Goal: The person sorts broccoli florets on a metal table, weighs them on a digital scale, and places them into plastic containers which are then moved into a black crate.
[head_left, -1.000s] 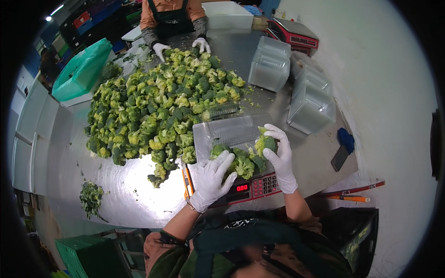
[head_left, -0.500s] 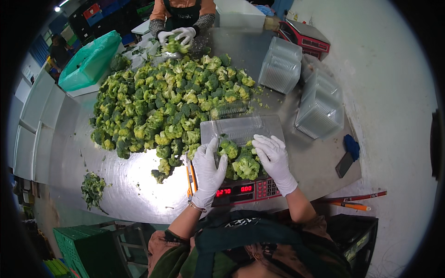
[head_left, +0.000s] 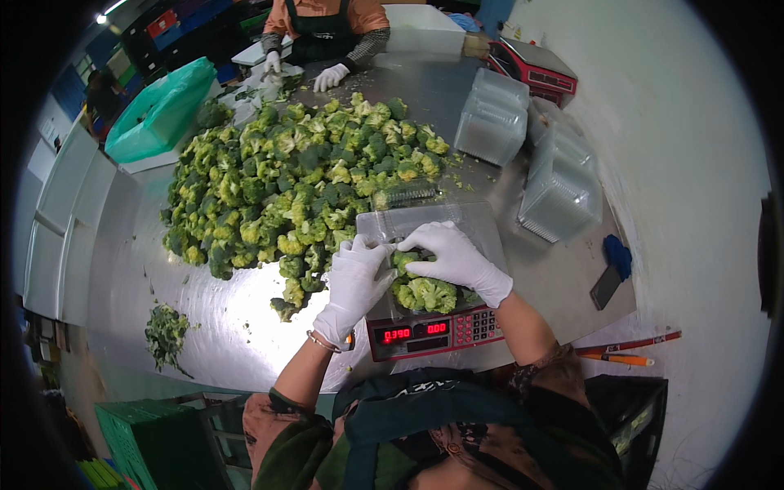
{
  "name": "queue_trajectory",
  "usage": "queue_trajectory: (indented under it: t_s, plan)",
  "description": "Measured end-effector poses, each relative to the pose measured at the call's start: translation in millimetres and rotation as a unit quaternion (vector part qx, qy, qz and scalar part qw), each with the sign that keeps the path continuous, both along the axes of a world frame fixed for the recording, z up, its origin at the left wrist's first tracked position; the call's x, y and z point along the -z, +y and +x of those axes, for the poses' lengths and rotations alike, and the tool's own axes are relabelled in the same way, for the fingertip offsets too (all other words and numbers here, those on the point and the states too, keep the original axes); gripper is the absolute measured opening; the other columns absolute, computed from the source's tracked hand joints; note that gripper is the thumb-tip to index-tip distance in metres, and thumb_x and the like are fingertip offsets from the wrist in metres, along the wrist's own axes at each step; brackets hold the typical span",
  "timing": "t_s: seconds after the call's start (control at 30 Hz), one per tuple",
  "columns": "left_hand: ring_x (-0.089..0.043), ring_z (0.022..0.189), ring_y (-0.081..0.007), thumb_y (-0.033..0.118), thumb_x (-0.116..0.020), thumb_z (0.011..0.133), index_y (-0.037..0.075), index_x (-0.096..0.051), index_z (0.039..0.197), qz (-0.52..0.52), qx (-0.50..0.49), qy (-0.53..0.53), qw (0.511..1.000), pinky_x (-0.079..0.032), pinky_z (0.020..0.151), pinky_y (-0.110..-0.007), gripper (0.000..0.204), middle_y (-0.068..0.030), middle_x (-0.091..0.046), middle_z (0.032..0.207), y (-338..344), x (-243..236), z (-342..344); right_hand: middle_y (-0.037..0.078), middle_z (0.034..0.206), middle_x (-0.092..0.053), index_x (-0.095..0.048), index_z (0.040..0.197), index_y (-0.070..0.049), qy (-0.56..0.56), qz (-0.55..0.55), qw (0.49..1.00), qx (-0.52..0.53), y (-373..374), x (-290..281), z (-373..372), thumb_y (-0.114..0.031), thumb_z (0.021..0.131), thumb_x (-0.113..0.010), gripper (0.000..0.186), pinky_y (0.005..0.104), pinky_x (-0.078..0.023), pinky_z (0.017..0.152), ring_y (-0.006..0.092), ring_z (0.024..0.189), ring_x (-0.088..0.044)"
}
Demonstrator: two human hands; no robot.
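A clear plastic container with broccoli florets point(head_left: 425, 296) sits on the pan of a red scale point(head_left: 418, 336) with a lit red display. My right hand point(head_left: 454, 260), in a white glove, reaches over the container, with its thumb and fingers curved round a floret point(head_left: 403, 260). My left hand point(head_left: 356, 278), gloved too, is at the container's left side; its thumb stands apart from the bent fingers, and nothing shows in it. The raised clear lid point(head_left: 425, 220) stands behind the container. A large heap of broccoli florets point(head_left: 278, 184) spreads on the metal table beyond my left hand.
Stacks of clear containers point(head_left: 492, 118) point(head_left: 562, 188) stand at the right, near a second scale point(head_left: 535, 69). A dark phone point(head_left: 606, 287) lies by a blue cloth point(head_left: 618, 257). Across the table a co-worker's gloved hands point(head_left: 331, 77) rest near leaf scraps. A green-lined bin point(head_left: 155, 114) is far left.
My right hand has moved left over the florets, and my left hand has shifted slightly left. The co-worker's hands have parted and let go of the broccoli. The scale's reading has changed.
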State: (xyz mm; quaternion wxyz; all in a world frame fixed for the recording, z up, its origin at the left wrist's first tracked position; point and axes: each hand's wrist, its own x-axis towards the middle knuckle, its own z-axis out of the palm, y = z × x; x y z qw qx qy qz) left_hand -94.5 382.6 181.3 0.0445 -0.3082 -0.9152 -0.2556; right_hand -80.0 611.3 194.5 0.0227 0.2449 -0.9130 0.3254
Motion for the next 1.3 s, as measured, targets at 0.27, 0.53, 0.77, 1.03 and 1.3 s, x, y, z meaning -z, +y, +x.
queue_trajectory:
  t_s: [0.27, 0.53, 0.77, 1.03, 1.3]
  plan:
    - [-0.043, 0.136, -0.041, 0.032, -0.084, 0.075, 0.014, -0.071, 0.106, 0.046, 0.024, 0.036, 0.998, -0.035, 0.109, -0.053, 0.038, -0.0142, -0.056, 0.136, 9.9, 21.7, -10.0, 0.007, 0.111, -0.067, -0.065, 0.115, -0.006, -0.092, -0.153, 0.981, 0.076, 6.2, -3.4, 8.2, -0.02, 0.083, -0.077, 0.037, 0.0334, -0.053, 0.088, 0.0206, 0.1, -0.065]
    - [-0.047, 0.133, -0.0341, 0.031, -0.075, 0.081, 0.015, -0.061, 0.089, 0.099, 0.052, 0.207, 0.972, -0.026, 0.114, -0.056, 0.023, -0.0041, -0.058, 0.113, 20.4, 31.2, -4.4, 0.007, 0.118, -0.06, -0.066, 0.121, -0.007, -0.005, -0.134, 0.991, 0.002, 8.6, -19.8, 11.3, -0.014, 0.082, -0.078, 0.041, 0.0336, -0.048, 0.095, 0.0203, 0.112, -0.059]
    - [-0.056, 0.102, -0.0307, 0.021, -0.069, 0.089, 0.007, -0.058, 0.097, 0.105, -0.122, 0.182, 0.97, -0.04, 0.095, -0.048, 0.018, -0.0098, -0.058, 0.098, -13.8, 10.9, 26.4, 0.013, 0.109, -0.059, -0.066, 0.113, -0.007, 0.053, 0.041, 0.995, 0.078, -28.3, -17.1, 20.2, -0.016, 0.077, -0.079, 0.04, 0.04, -0.045, 0.096, 0.0334, 0.11, -0.055]
    - [-0.065, 0.071, -0.0314, 0.017, -0.065, 0.092, 0.012, -0.062, 0.094, -0.087, -0.458, 0.124, 0.876, -0.051, 0.059, -0.044, 0.006, -0.0115, -0.064, 0.085, -249.7, 80.0, 24.1, 0.012, 0.128, -0.061, -0.065, 0.123, -0.006, 0.137, 0.143, 0.978, 0.069, -70.6, -48.2, 35.2, -0.027, 0.083, -0.077, 0.047, 0.0459, -0.043, 0.1, 0.0338, 0.12, -0.055]
    - [-0.062, 0.109, -0.0307, 0.032, -0.067, 0.091, 0.012, -0.07, 0.112, -0.373, -0.571, 0.184, 0.708, -0.05, 0.088, -0.045, 0.03, -0.0133, -0.069, 0.114, -351.8, 125.3, 32.7, 0.019, 0.149, -0.047, -0.053, 0.145, -0.014, -0.064, 0.057, 0.996, -0.031, -218.3, 25.6, 17.2, -0.018, 0.091, -0.065, 0.055, 0.0456, -0.049, 0.102, 0.0386, 0.131, -0.05]
